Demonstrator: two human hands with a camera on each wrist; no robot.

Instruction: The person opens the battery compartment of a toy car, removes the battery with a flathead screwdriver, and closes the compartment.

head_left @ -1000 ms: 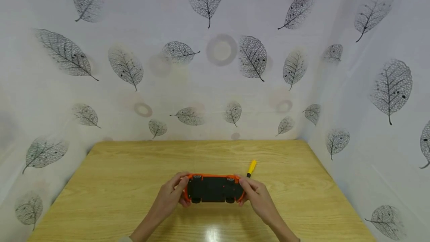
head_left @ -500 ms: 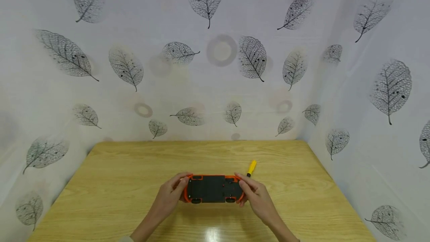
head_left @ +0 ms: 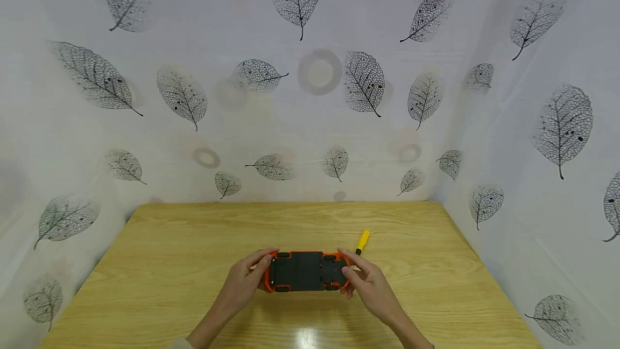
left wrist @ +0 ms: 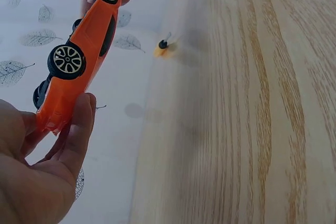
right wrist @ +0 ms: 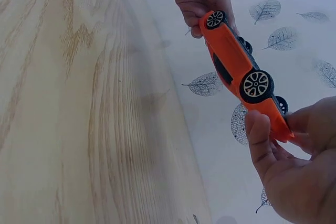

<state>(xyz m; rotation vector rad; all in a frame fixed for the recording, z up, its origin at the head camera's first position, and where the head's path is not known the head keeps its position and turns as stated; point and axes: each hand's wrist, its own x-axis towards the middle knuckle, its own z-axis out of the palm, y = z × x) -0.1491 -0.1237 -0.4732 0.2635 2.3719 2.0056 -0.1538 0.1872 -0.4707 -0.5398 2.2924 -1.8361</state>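
Note:
An orange toy car (head_left: 307, 271) is held up over the table with its black underside facing the head camera. My left hand (head_left: 244, 280) grips its left end, thumb on the underside edge and fingers behind. At the other end my right hand (head_left: 372, 287) pinches the car, the thumb resting on the black base. Both wrist views show the car's orange side and black wheels with pale spoked hubs, such as the wheel (left wrist: 67, 62) and the wheel (right wrist: 256, 86). Fingertips behind the body are partly hidden in the head view.
A screwdriver-like tool with a yellow handle (head_left: 363, 240) and black collar lies on the wooden table (head_left: 184, 246), just beyond my right hand. A pale leaf-printed sheet (head_left: 310, 123) hangs behind the table and along its sides.
The car has tipped slightly in my hands, so its wheels now show edge-on instead of their hubs. My right thumb has shifted a little inward on the base. The yellow tool stays put.

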